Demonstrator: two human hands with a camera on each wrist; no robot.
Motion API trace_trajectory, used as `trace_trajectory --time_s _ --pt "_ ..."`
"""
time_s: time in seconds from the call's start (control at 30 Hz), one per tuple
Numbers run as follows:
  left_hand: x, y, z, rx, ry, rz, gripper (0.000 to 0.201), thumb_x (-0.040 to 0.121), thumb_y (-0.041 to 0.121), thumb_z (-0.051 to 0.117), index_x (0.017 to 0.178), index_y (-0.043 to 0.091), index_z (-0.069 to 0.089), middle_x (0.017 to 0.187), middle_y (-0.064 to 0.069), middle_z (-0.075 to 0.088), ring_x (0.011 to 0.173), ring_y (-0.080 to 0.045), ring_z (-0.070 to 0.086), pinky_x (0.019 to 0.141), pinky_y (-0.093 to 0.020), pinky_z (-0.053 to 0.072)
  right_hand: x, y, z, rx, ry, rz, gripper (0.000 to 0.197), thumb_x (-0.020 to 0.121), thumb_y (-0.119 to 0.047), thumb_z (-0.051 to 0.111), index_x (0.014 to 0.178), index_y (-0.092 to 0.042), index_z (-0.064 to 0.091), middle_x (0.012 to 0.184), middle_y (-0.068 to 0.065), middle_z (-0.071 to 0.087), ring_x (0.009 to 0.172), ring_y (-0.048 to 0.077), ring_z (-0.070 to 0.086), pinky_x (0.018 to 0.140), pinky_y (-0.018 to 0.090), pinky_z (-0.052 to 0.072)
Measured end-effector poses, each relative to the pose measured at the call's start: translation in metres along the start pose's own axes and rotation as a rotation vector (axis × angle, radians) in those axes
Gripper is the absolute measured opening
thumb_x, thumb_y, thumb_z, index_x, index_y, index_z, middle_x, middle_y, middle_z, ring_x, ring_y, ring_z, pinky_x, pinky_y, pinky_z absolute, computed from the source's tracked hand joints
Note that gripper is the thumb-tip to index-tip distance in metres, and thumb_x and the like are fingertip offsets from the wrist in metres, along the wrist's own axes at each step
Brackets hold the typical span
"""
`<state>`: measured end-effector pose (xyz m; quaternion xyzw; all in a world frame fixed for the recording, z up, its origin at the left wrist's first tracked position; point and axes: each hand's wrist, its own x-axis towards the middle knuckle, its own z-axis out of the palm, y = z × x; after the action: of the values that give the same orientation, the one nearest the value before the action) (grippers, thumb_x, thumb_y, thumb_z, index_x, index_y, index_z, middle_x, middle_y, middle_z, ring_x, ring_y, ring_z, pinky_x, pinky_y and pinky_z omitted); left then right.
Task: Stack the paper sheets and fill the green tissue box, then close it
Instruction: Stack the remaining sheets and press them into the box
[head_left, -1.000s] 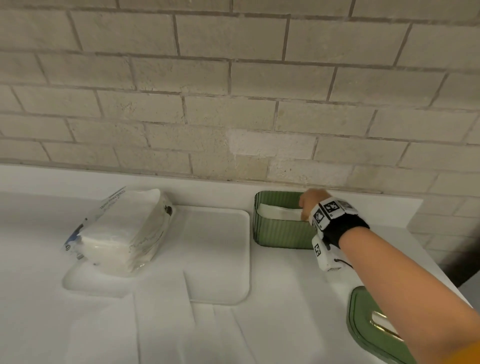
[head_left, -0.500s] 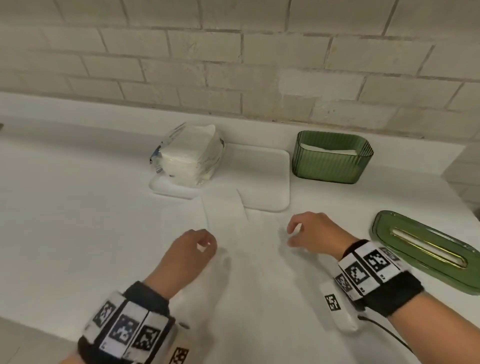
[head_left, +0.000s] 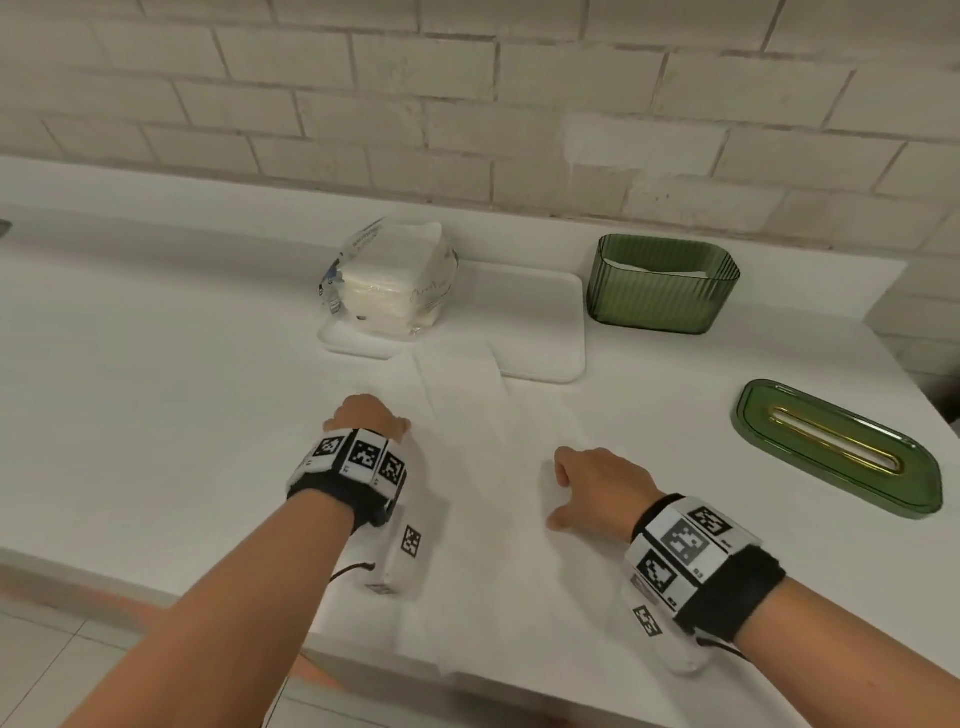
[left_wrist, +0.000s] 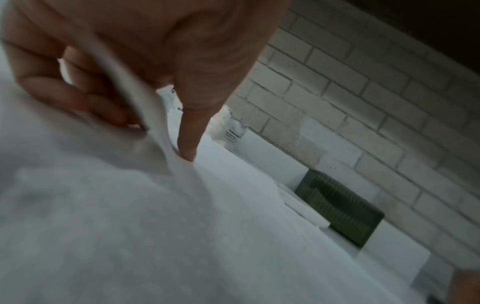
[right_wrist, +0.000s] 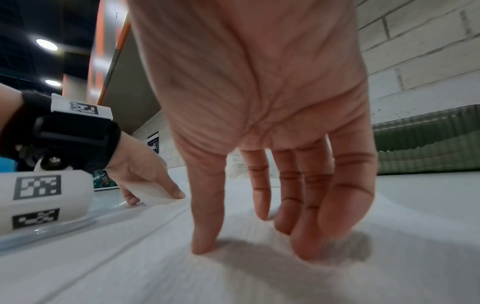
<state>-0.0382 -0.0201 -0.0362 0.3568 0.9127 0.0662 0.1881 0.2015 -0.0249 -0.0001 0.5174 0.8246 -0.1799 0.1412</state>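
Several white paper sheets (head_left: 483, 447) lie overlapping on the white counter in front of me. My left hand (head_left: 369, 415) sits at their left edge and pinches a lifted sheet edge (left_wrist: 145, 115) between thumb and fingers. Its raised sheet also shows in the right wrist view, under the left hand (right_wrist: 145, 179). My right hand (head_left: 592, 483) rests on the sheets' right side, fingers fairly straight, fingertips (right_wrist: 309, 248) pressing the paper. The green tissue box (head_left: 662, 283) stands open at the back right with white paper inside. Its green lid (head_left: 836, 447) lies flat at the right.
A plastic-wrapped pack of tissues (head_left: 389, 280) sits on a white tray (head_left: 540, 322) at the back, left of the box. A brick wall runs behind the counter. The counter's front edge is just below my wrists, and its right edge lies beyond the lid.
My right hand left the green box and came down onto the sheets. The left hand came into view and took hold of a sheet's left edge.
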Motion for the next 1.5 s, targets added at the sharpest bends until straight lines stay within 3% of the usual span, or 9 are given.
trace_trajectory --time_s 0.1,0.27,0.53,0.6,0.77,1.07,1.2,1.33,1.5 --pt "-0.002 -0.008 -0.005 -0.257 -0.010 0.022 0.027 0.090 0.015 0.058 0.070 0.000 0.048 0.118 -0.022 0.061 0.111 -0.036 0.057 0.083 -0.033 0.043 -0.001 -0.002 0.002 0.000 0.005 0.022 0.036 0.081 -0.035 0.065 0.095 -0.019 0.036 0.101 0.001 0.048 0.084 0.019 0.046 0.073 0.030 0.041" --pt "-0.010 -0.031 -0.012 -0.718 0.014 0.047 0.036 0.089 0.010 0.057 0.120 -0.007 0.053 0.121 -0.024 0.058 0.112 -0.039 0.054 0.089 -0.039 0.042 -0.005 -0.015 0.003 0.001 0.104 -0.034 0.015 0.090 -0.024 0.051 0.100 -0.015 0.043 0.113 0.005 0.049 0.090 0.021 0.048 0.073 0.028 0.038" --pt "-0.035 -0.065 -0.010 -1.217 -0.035 -0.024 0.035 0.088 0.009 0.059 0.122 0.006 0.055 0.118 -0.018 0.061 0.108 -0.037 0.057 0.099 -0.052 0.044 -0.004 -0.053 0.025 0.033 -0.038 -0.019 0.039 0.082 -0.048 0.061 0.091 -0.011 0.052 0.095 0.002 0.055 0.094 0.024 0.057 0.065 0.027 0.039" --pt "-0.041 -0.069 -0.009 -1.262 -0.042 -0.025 0.036 0.088 0.009 0.059 0.123 0.006 0.055 0.116 -0.017 0.061 0.108 -0.036 0.057 0.099 -0.050 0.044 0.002 -0.053 0.026 0.104 -0.072 0.011 0.034 0.080 -0.042 0.065 0.075 -0.014 0.047 0.083 0.000 0.055 0.083 0.023 0.057 0.059 0.026 0.041" --pt "-0.052 -0.078 -0.007 -1.317 -0.065 -0.031 0.033 0.089 0.010 0.059 0.122 0.005 0.055 0.110 -0.014 0.061 0.107 -0.035 0.057 0.096 -0.045 0.045 0.002 -0.054 0.025 0.180 -0.029 0.030 0.024 0.082 -0.027 0.065 0.095 -0.016 0.047 0.119 0.007 0.056 0.106 0.025 0.058 0.080 0.031 0.046" --pt "-0.064 -0.084 -0.004 -1.356 -0.083 -0.042 0.024 0.090 0.012 0.059 0.113 0.012 0.055 0.114 -0.014 0.062 0.109 -0.036 0.057 0.101 -0.051 0.042 0.003 -0.062 0.027 0.246 0.003 0.105 0.039 0.086 -0.013 0.059 0.122 -0.006 0.044 0.108 0.008 0.053 0.085 0.020 0.047 0.069 0.027 0.040" --pt "-0.069 -0.087 -0.002 -1.369 -0.090 -0.045 0.026 0.090 0.012 0.058 0.115 0.012 0.055 0.116 -0.014 0.062 0.110 -0.036 0.056 0.102 -0.052 0.041 0.004 -0.052 0.009 0.370 -0.054 0.002 0.018 0.080 -0.012 0.067 0.098 -0.010 0.064 0.096 0.004 0.061 0.078 0.014 0.053 0.058 0.017 0.041" --pt "-0.071 -0.090 -0.002 -1.378 -0.084 -0.055 0.033 0.090 0.012 0.059 0.122 0.009 0.054 0.118 -0.013 0.062 0.111 -0.035 0.056 0.103 -0.052 0.041 0.001 -0.027 -0.029 0.385 -0.163 -0.072 0.021 0.078 -0.011 0.069 0.067 -0.020 0.054 0.065 -0.004 0.053 0.057 0.011 0.049 0.054 0.019 0.041" --pt "-0.075 -0.087 0.000 -1.373 -0.092 -0.059 0.032 0.089 0.014 0.059 0.121 0.010 0.055 0.116 -0.013 0.062 0.111 -0.035 0.056 0.102 -0.052 0.041 0.005 -0.010 -0.027 0.078 -0.180 -0.031 0.032 0.082 -0.022 0.068 0.111 -0.013 0.058 0.101 0.001 0.055 0.087 0.015 0.049 0.071 0.023 0.040"
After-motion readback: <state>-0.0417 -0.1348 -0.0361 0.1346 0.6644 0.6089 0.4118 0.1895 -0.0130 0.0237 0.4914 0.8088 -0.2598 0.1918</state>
